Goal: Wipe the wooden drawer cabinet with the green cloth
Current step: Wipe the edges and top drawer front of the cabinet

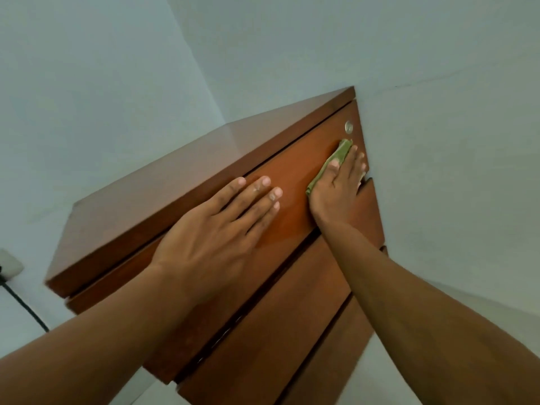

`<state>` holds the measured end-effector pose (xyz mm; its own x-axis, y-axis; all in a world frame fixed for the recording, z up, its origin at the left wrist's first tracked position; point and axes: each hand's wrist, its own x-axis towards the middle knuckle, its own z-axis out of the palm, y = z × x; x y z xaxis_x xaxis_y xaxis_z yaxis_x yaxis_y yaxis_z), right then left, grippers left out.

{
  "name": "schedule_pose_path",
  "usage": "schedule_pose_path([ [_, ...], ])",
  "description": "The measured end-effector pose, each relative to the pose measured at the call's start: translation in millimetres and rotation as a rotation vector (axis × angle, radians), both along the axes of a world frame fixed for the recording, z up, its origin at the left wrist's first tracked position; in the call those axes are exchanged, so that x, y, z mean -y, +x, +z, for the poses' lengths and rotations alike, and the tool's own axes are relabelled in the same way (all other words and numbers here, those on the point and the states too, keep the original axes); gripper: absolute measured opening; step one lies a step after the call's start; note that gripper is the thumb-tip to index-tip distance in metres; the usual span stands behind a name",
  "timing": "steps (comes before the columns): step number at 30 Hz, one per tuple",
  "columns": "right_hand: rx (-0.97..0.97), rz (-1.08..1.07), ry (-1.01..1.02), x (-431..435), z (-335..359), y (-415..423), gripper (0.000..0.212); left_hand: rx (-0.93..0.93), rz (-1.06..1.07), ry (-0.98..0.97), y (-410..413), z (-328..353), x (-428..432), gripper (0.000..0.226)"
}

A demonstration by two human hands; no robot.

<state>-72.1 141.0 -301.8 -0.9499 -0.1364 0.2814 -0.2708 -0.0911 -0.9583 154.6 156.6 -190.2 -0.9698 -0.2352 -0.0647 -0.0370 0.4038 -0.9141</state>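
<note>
The wooden drawer cabinet [163, 182] fills the middle of the view, tilted, with three drawer fronts facing me. My right hand [339, 191] presses a folded green cloth [336, 160] flat against the right end of the top drawer front, just below a round metal lock [349, 126]. Most of the cloth is hidden under that palm. My left hand [216, 232] lies flat with fingers spread on the same drawer front, further left, holding nothing.
Pale walls meet in a corner behind the cabinet. A white wall socket [10, 263] with a black cable [26, 308] sits at the left edge. Pale floor shows under my right forearm.
</note>
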Motion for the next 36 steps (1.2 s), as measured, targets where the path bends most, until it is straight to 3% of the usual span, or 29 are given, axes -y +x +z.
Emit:
schedule_pose_path([
  [8, -0.034, -0.125, 0.027, -23, -17, -56, 0.044, -0.002, 0.063, 0.004, -8, -2, -4, 0.066],
  [12, 0.363, -0.162, -0.056, -51, -9, -64, 0.036, -0.035, 0.048, 0.036, -8, -4, -2, 0.066],
  [14, 0.418, -0.176, -0.176, -60, 7, -44, 0.035, -0.038, 0.051, 0.063, -7, -2, -5, 0.066],
  [18, 0.131, -0.057, -0.286, -70, 32, 28, 0.031, -0.068, 0.079, 0.134, 9, -3, -13, 0.07],
  [24, -0.448, 0.175, -0.14, -56, -4, 122, 0.04, -0.352, -0.048, 0.334, 88, -58, -13, 0.066],
  [28, -0.793, 0.268, -0.088, -53, -24, 149, 0.047, -0.495, 0.025, 0.417, 132, -124, -31, 0.063],
  [36, -1.082, 0.258, 0.193, -53, -51, 146, 0.063, -0.778, 0.201, 0.604, 143, -195, -63, 0.071],
])
